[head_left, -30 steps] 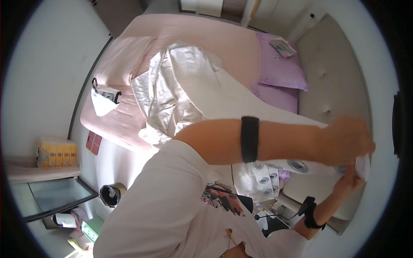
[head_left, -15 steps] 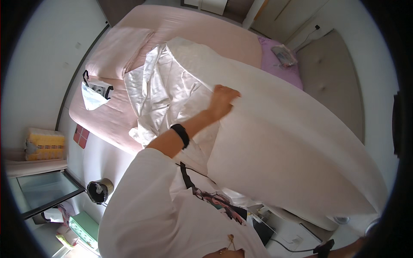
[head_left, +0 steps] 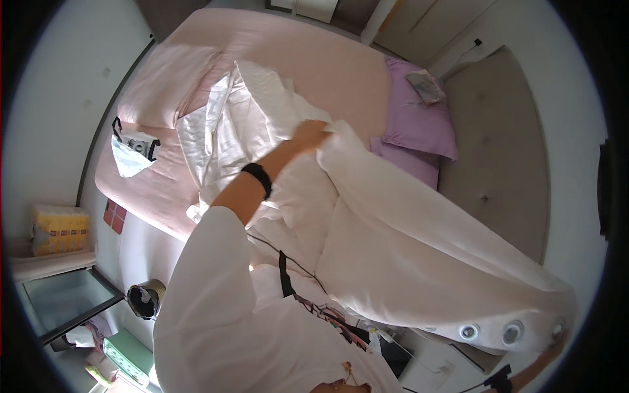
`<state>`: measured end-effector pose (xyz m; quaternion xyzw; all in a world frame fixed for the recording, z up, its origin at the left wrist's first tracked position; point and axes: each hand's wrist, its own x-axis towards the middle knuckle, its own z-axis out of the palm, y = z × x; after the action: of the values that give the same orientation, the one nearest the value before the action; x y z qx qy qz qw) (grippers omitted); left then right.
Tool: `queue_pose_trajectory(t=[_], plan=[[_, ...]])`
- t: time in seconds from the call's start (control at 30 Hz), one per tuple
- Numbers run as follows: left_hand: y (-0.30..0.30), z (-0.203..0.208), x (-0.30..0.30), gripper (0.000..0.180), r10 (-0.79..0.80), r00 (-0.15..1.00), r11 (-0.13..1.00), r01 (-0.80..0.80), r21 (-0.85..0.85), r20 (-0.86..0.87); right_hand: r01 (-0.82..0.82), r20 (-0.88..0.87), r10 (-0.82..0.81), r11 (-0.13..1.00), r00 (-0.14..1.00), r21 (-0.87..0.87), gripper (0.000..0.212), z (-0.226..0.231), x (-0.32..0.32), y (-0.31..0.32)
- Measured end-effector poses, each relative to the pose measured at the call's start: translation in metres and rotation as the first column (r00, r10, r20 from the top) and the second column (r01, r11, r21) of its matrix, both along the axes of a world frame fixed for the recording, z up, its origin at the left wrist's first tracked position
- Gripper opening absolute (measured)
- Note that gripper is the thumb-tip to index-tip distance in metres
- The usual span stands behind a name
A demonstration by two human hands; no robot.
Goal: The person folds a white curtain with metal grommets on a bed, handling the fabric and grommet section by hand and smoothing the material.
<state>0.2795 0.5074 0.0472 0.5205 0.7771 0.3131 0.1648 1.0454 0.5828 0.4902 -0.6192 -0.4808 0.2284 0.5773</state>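
Note:
A long white curtain [head_left: 419, 229] with metal eyelet rings [head_left: 512, 333] along one edge stretches between my hands above the bed. My left hand [head_left: 311, 136], black band at its wrist, is closed on a fold of it over the middle of the bed. At the lower right, my right hand [head_left: 554, 348] grips the corner by the eyelets; its fingers are dim and partly covered. More crumpled white fabric [head_left: 229, 134] lies on the pink bed sheet [head_left: 308, 52] left of my left hand; whether it is the same piece, I cannot tell.
Purple pillows [head_left: 419, 124] lie by the padded headboard [head_left: 491, 150], with a small packet [head_left: 424, 86] on top. A white bag [head_left: 134, 154] rests on the bed's left side. On the floor stand a waste bin [head_left: 145, 298] and a green box [head_left: 128, 357]. A nightstand [head_left: 426, 357] is close below.
My left hand has moved left and slightly away with the curtain. The right-hand edge has risen, bringing the eyelets into view, and the cloth has narrowed, uncovering more of the purple pillows.

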Motion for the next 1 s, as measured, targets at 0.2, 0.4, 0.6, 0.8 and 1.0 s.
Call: queue_pose_trajectory(t=[0.2, 0.4, 0.6, 0.8, 1.0], plan=[[0.026, 0.101, 0.198, 0.024, -0.590, 0.791, 0.788, 0.522, 0.326, 0.161, -0.466, -0.324, 0.383, 0.853, 0.865, -0.234, 0.033, -0.202, -0.221, -0.011], [0.000, 0.154, 0.245, 0.014, -0.725, 0.595, 0.682, 0.693, 0.235, 0.347, -0.689, -0.465, 0.523, 0.640, 0.714, -0.340, 0.031, -0.282, -0.360, -0.068], [-0.011, 0.125, 0.247, 0.015, -0.554, 0.706, 0.831, 0.501, 0.241, 0.441, -0.567, -0.127, 0.564, 0.737, 0.816, -0.367, 0.039, -0.300, -0.387, -0.092], [-0.017, 0.133, 0.234, 0.013, -0.764, 0.528, 0.629, 0.738, 0.245, 0.370, -0.819, -0.048, 0.844, 0.502, 0.534, -0.279, 0.059, -0.295, -0.407, -0.099], [-0.042, 0.140, 0.229, 0.019, -0.812, 0.543, 0.555, 0.608, 0.568, 0.213, -0.718, 0.207, 0.831, 0.552, 0.517, -0.424, 0.051, -0.318, -0.369, -0.089]])
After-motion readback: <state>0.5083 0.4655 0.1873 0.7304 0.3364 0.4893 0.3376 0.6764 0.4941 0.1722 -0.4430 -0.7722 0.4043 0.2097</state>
